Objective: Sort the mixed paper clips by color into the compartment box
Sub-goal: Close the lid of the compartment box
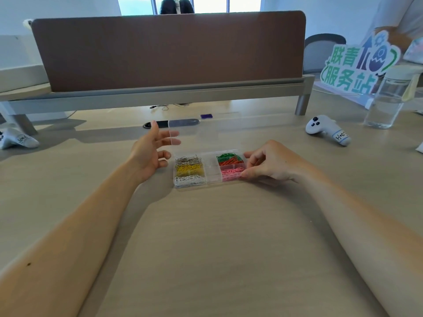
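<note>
The compartment box (pixel 211 174) sits on the surface (pixel 206 236) a little ahead of the person, between the two hands, with its clear lid (pixel 206 131) standing open behind it. Sorting looks close to finished. The left column holds silver clips (pixel 187 159) at the back, yellow clips (pixel 189 169) in the middle and white clips (pixel 188 179) at the front. The right column holds green clips (pixel 229 156) and red clips (pixel 231 161) at the back and pink clips (pixel 231 173) at the front, while the middle compartments look bare. Whether a divider separates the green from the red cannot be made out; if they share one cell, splitting them is the work left. No loose clips show on the surface around the box, so little seems to remain beyond that check and lowering the lid. The left hand (pixel 148 152) is beside the box's left edge with its grip released, fingers spread and straight, two of them seen through the lid's left side; contact with the lid is unclear. The right hand (pixel 267 163) is against the box's right wall with fingers and thumb curled toward it, but the picture does not show whether that grip is steadying the box, pinching a clip or holding nothing.
</note>
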The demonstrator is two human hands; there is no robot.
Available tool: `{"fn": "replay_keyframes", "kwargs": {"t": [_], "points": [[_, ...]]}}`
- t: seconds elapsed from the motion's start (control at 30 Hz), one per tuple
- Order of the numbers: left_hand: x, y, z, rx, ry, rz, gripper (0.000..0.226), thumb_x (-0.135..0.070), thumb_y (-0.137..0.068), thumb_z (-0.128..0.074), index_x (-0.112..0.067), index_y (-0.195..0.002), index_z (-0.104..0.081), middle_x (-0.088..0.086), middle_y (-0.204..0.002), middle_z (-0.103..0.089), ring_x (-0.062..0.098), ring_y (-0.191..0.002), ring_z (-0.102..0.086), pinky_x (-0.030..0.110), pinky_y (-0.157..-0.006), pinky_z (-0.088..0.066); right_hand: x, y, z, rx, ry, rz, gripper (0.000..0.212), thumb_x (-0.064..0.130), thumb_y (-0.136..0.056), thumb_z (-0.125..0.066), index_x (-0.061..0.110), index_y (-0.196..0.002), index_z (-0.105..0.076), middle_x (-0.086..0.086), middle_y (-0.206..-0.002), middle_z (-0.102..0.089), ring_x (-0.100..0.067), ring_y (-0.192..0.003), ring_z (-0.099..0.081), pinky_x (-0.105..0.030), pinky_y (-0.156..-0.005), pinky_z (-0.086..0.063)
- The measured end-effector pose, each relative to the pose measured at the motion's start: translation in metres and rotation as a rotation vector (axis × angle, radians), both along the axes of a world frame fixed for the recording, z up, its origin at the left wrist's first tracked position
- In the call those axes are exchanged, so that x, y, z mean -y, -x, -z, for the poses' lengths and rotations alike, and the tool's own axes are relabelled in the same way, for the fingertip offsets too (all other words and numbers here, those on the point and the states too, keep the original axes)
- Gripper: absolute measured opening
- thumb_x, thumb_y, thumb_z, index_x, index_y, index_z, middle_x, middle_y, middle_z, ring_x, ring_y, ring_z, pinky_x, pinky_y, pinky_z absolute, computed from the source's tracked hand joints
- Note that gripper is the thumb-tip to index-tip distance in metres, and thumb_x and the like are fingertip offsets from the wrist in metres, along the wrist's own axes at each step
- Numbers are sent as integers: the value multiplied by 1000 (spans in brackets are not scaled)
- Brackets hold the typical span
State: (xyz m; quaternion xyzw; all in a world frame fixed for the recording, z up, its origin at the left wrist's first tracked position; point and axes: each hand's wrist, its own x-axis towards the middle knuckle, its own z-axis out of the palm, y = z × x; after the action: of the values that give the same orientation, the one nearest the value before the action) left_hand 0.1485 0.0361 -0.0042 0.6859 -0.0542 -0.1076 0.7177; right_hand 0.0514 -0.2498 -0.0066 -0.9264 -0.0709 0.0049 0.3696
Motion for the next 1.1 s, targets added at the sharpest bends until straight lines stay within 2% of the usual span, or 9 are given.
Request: {"fn": "replay_keyframes", "kwargs": {"t": [0.13,0.3,0.47,0.6,0.7,0.8,0.9,1.03,1.1], "points": [[5,4,-1,103,-141,39,64,-59,-97,-29,-12,-84,-72,7,-99,-70,13,-71,-41,29,-65,-34,-1,1,0,-4,-13,29,15,24,-73,-84,20,-63,-73,2,-105,-72,0,-117,-52,-13,-74,-42],[13,9,-2,271,-447,133,29,-42,-77,-70,-16,-88,-75,-7,-103,-71,14,-102,-58,34,-96,-39,0,0,3,33,-44,50,14,23,-71,-85,17,-64,-75,6,-94,-73,1,-107,-59,-18,-76,-48],[15,10,5,265,-584,282,17,-28,-78,-76,-20,-91,-71,-11,-119,-59,20,-115,-52,35,-98,-48,9,2,2,2,-293,175,7,7,-81,-73,3,-76,-71,-8,-77,-73,-13,-57,-62,-26,-51,-48],[18,13,4,323,-658,324,19,-27,-83,-72,-23,-101,-68,-13,-119,-56,18,-110,-50,21,-79,-49,13,-6,5,130,-415,276,7,3,-85,-61,8,-85,-66,-10,-99,-70,-20,-84,-64,-35,-65,-49],[21,14,1,378,-703,373,20,-23,-88,-66,-24,-108,-66,-15,-121,-52,16,-111,-45,13,-71,-43,0,-8,9,116,-223,150,31,27,-90,-65,29,-121,-59,5,-130,-56,-13,-116,-54,-35,-95,-48],[24,17,-1,473,-776,422,25,-20,-92,-61,-26,-116,-63,-13,-125,-49,16,-113,-43,17,-75,-46,-10,-4,9,79,6,-6,48,38,-89,-66,36,-134,-50,7,-153,-35,-14,-139,-33,-39,-112,-34],[24,19,-3,531,-774,453,28,-17,-91,-62,-25,-118,-62,-11,-125,-51,15,-113,-45,18,-78,-46,-11,-1,10,82,151,-79,54,36,-86,-69,38,-136,-48,8,-157,-26,-13,-142,-26,-38,-116,-28],[24,19,0,594,-825,534,44,-31,-81,-72,-32,-122,-55,-12,-129,-52,10,-115,-46,8,-85,-39,-15,1,9,167,208,-43,51,39,-88,-67,32,-137,-52,4,-152,-38,-15,-140,-34,-37,-116,-28],[26,20,2,620,-878,540,51,-33,-79,-74,-38,-123,-50,-13,-131,-51,10,-117,-46,18,-94,-38,-18,3,7,191,199,-49,47,35,-90,-65,26,-136,-55,3,-147,-46,-16,-136,-40,-31,-113,-30]]}}
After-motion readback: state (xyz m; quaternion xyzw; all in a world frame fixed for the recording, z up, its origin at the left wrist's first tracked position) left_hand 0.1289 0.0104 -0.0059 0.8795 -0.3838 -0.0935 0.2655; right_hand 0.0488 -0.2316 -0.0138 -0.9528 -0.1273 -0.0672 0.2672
